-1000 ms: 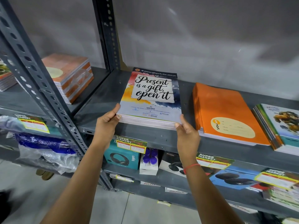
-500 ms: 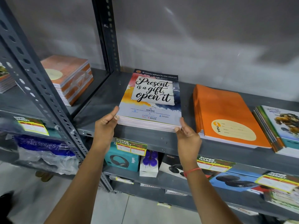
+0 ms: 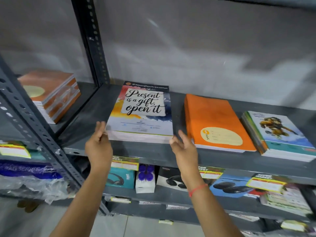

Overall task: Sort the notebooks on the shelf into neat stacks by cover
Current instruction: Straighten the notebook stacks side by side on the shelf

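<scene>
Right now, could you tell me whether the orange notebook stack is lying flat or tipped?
Lying flat. The orange notebook stack rests cover-up on the shelf, its label facing upward, edges fairly even.

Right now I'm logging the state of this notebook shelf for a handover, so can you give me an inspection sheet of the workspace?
Surface: grey metal shelf, bare at its left end.
Job's things: "Present is a gift" stack squared up near the front edge; orange stack to its right, apart from it; lion-cover stack further right, its lower covers fanned out leftward.
Clutter: another orange-brown stack in the neighbouring bay.
Grips: left hand and right hand open at the front corners of the gift stack, holding nothing; contact blurred.
Cables: nothing seen.
Surroundings: boxed headphones and yellow price tags on the shelf below.
</scene>
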A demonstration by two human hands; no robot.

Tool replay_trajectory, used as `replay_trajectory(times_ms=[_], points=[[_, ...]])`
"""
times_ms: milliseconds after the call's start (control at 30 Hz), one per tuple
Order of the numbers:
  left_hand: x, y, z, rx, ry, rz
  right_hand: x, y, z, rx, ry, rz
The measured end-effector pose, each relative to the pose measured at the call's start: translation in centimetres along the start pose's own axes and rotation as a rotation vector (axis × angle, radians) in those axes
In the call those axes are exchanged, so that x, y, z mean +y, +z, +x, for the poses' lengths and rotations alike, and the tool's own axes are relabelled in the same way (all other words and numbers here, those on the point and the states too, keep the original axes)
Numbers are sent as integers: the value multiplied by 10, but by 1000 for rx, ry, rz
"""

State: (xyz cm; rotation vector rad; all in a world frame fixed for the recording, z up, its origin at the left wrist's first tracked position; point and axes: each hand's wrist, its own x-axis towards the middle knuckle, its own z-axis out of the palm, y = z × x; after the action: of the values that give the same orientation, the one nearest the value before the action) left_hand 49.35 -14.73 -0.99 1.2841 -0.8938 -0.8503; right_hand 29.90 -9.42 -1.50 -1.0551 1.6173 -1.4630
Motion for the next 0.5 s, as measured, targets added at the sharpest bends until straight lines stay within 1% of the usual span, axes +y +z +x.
replay_trajectory(times_ms=[33, 67, 100, 167, 200, 233, 267, 333, 400, 500], points=[[6, 11, -16, 28, 82, 33, -1, -15, -6, 50, -60, 13], [10, 22, -34, 0, 159, 36, -2, -32, -11, 141, -143, 13], [13, 35, -52, -93, 210, 12, -2, -50, -14, 247, -220, 15], [15, 68, -87, -371, 206, -32, 0, -91, -10, 474, -311, 1], [17, 89, -102, -496, 191, 2, 0, -112, -4, 550, -304, -11], [16, 108, -112, -578, 176, 64, 2, -129, 6, 578, -266, -27], [14, 125, -118, -633, 136, 120, 4, -141, 16, 564, -208, -52], [11, 153, -124, -695, -12, 181, 11, -160, 34, 454, -90, -181], [4, 167, -127, -693, -108, 188, 18, -169, 44, 321, -36, -304], [-7, 171, -126, -633, -145, 104, 29, -176, 47, 149, -43, -282]])
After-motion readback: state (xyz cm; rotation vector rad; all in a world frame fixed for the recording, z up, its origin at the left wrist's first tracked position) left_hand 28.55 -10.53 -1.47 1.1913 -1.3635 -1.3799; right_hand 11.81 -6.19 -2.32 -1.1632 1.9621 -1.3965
